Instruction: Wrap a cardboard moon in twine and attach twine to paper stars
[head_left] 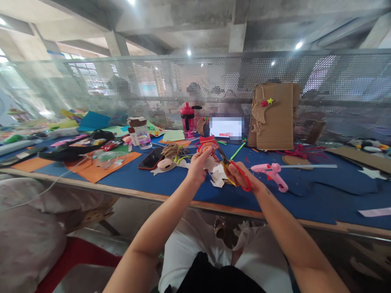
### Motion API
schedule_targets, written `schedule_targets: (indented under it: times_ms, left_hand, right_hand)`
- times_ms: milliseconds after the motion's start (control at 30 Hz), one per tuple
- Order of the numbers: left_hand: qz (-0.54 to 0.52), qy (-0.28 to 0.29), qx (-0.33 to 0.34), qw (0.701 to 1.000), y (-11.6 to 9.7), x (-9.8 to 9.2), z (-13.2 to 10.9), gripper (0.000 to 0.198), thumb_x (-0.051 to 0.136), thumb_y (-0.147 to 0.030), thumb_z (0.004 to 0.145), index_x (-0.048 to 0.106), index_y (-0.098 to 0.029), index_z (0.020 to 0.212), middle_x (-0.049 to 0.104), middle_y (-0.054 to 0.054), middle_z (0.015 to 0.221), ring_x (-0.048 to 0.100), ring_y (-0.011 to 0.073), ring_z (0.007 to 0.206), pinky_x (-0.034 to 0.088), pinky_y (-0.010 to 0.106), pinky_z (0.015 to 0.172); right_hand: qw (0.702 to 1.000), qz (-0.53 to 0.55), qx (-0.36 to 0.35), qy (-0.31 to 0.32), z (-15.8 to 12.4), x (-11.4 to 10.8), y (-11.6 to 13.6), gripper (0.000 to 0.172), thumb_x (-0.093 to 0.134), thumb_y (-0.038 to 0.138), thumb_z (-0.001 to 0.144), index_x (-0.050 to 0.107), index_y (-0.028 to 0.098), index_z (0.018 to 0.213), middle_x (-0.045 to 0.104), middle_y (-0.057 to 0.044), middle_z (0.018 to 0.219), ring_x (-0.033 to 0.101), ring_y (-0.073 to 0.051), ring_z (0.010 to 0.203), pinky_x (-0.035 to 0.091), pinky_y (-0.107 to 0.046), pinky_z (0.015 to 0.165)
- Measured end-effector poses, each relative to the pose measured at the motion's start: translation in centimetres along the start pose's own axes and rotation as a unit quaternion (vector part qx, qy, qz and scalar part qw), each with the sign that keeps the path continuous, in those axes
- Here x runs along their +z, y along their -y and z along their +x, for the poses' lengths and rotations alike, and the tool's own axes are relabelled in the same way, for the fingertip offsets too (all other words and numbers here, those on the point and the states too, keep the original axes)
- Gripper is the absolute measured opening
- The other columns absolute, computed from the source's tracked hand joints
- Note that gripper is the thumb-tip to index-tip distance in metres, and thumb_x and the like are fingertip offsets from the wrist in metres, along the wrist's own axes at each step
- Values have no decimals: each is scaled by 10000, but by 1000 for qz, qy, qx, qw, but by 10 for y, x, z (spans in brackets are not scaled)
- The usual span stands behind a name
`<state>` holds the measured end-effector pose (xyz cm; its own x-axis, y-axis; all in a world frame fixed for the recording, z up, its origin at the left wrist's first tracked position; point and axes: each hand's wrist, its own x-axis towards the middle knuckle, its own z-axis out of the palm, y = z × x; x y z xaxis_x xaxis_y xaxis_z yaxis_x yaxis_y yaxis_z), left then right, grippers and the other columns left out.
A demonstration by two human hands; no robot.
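Observation:
My left hand is closed on a small red patterned piece, pinching it above the table. My right hand grips a pair of scissors by its red and yellow handles. The dark blades point up and to the left, close beside the red piece; whether they touch it I cannot tell. Beneath the hands, white paper scraps lie on the blue table top. To the right of my right hand rests a pink glue gun with a clear glue stick in its back.
Left of my hands are a phone, a twine bundle and a clear bottle. Behind stand a pink bottle, a lit screen and cardboard bearing a twine-covered crescent. Orange sheets lie left.

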<state>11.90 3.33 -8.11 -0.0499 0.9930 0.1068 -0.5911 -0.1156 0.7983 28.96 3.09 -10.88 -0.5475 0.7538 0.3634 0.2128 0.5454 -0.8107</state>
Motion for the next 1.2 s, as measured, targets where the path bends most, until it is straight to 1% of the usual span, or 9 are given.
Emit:
schedule_targets:
  times_ms: [133,233,300,500,700,800,933,1100,1200]
  left_hand:
    - [65,7,94,993,-4,-20,6,420,808,-528,578,691,-141,694,656,39,557,609,144,471,445,214,441]
    - [126,49,142,980,-10,-28,9,386,811,-492,599,679,-130,623,654,52,543,592,116,464,423,186,440]
    - [143,68,150,976,-12,-29,9,369,812,-471,607,675,-128,604,653,54,537,574,101,451,403,175,432]
    - [133,47,123,982,-11,-23,6,397,822,-495,557,650,-137,548,638,50,508,558,110,429,397,190,416]
    - [130,55,114,983,-13,-24,6,358,818,-462,562,671,-136,588,644,51,515,541,101,407,378,187,409]
    - [142,68,91,983,-15,-31,9,362,803,-473,577,667,-138,570,636,60,504,556,119,405,342,188,375]
    - [163,89,97,978,-26,-47,15,391,742,-530,654,685,-149,581,643,67,510,533,117,370,318,191,342]
    - [273,187,53,942,-49,-64,18,358,811,-461,610,684,-137,529,667,125,548,626,180,476,479,240,482]
    - [261,165,45,950,-56,-70,20,353,815,-455,612,685,-135,539,664,128,542,609,180,439,465,245,448]
  right_hand:
    - [999,29,13,27,-1,-1,-3,590,326,762,846,436,205,685,372,56,494,380,-92,383,323,-232,374]
    - [998,43,11,34,-1,-1,-7,597,328,769,841,427,201,686,363,63,497,368,-81,373,315,-220,362]
    - [999,40,9,29,-1,-1,-7,603,329,779,835,412,202,680,360,64,500,366,-78,368,313,-216,352]
    - [1000,0,7,16,0,-1,1,602,331,781,829,394,205,666,364,53,536,366,-76,376,326,-219,334]
    - [1000,-12,9,17,0,-2,3,566,361,765,829,369,215,698,349,61,526,364,-81,386,342,-228,346]
    - [999,3,13,37,-2,-5,2,553,351,750,844,374,217,697,346,59,533,361,-85,398,326,-240,360]
    - [995,44,35,81,-4,-11,-4,568,340,757,839,441,212,716,362,60,531,335,-82,383,305,-247,347]
    - [990,71,54,113,-3,-17,-9,594,376,776,812,457,203,676,345,72,499,317,-71,355,292,-235,328]
    - [988,82,60,114,-4,-19,-4,570,409,756,809,454,204,673,356,72,502,315,-69,363,301,-228,331]
